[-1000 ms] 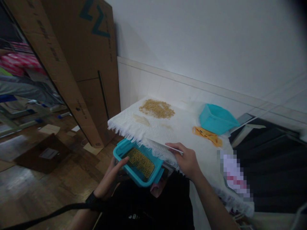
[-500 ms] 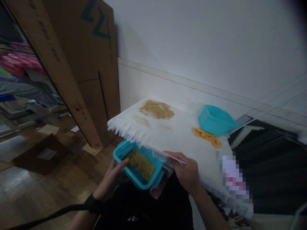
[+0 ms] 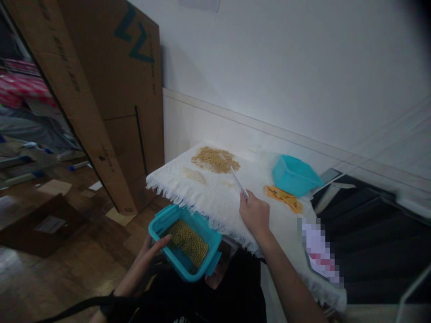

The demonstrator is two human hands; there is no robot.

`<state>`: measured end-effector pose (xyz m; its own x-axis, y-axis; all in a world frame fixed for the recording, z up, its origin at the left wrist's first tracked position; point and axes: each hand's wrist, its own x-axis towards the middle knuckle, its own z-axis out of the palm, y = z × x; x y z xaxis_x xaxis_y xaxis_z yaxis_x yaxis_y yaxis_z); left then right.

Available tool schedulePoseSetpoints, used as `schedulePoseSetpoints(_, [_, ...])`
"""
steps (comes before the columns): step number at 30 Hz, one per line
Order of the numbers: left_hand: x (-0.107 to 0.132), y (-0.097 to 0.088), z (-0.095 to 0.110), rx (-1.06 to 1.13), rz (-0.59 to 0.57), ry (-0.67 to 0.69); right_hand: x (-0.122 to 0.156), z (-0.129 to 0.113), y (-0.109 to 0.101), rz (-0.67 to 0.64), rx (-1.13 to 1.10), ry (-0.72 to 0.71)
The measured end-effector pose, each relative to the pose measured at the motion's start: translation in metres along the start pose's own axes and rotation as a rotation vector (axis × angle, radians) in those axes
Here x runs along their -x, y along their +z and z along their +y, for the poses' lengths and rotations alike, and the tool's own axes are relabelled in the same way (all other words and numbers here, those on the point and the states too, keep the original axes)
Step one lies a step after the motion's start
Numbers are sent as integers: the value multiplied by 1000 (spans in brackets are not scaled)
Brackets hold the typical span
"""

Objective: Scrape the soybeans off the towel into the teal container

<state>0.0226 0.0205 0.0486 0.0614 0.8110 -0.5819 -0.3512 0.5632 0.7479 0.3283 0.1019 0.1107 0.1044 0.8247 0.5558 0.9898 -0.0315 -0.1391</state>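
My left hand (image 3: 150, 254) grips a teal plastic container (image 3: 185, 242) partly filled with yellow beans, held below the near edge of a white fringed cloth (image 3: 215, 197) that covers a small table. My right hand (image 3: 255, 214) is closed on a thin white card (image 3: 239, 182), raised over the cloth and pointing toward a pile of yellow beans (image 3: 215, 159) at the far side of the cloth.
A second teal tub (image 3: 293, 175) and a yellow clip-like object (image 3: 283, 197) lie on the cloth's right part. Tall cardboard boxes (image 3: 101, 85) lean at the left. A white wall runs behind; dark furniture (image 3: 377, 233) stands to the right.
My right hand lifted the white card from the cloth's near edge and moved it up toward the bean pile. The container in my left hand dropped slightly lower and left.
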Motion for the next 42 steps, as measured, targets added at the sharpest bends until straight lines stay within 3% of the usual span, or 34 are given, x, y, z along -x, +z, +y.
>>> schedulePoseSetpoints(12, [-4, -8, -2, -32, 18, -1, -13, -78, 12, -108, 32, -110])
schedulePoseSetpoints(21, [0, -10, 1, -32, -13, -14, -23, -122, 19, -184, -7, -161])
schedulePoseSetpoints(25, [2, -10, 1, -44, -18, -1, -32, -123, 17, -165, -46, -116])
schedulePoseSetpoints(30, [2, -8, 0, -49, -31, 5, -26, -95, 4, -35, -80, 36])
schedulePoseSetpoints(33, [2, -7, 0, -40, -31, -2, -15, -88, 0, -35, -62, 40])
schedulePoseSetpoints(37, [4, -6, 0, -44, -34, 8, -9, -108, 2, -113, -21, -44])
schedulePoseSetpoints(42, [9, -6, 3, -28, -52, 28, -23, -140, 12, -170, -31, -86])
